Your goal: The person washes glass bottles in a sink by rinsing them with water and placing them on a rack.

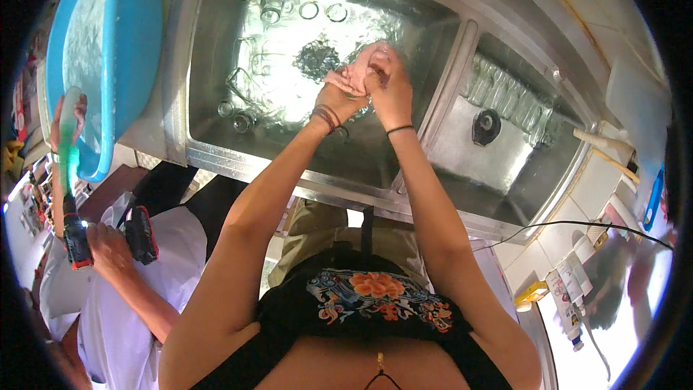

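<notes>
My left hand [337,104] and my right hand [394,98] meet over the large left basin [346,165] of a stainless steel sink, with water in it. Both grip a bunched pink cloth [357,77]; whether something is wrapped inside is hidden by cloth and fingers. Clear glass containers lie in the water: a glass jar or bottle [272,4] near the far wall, round glass rims [336,12] beside it, and another glass piece [243,121] at the near left. A dark drain [318,59] shows through the water beyond my left hand.
In the right basin [465,157], several clear glass bottles [506,96] lie in a row beside a dark drain strainer [486,127]. A blue plastic tub [132,59] stands left. There a co-worker's hands hold a cordless drill [77,241] and a clear tube-like piece [70,119].
</notes>
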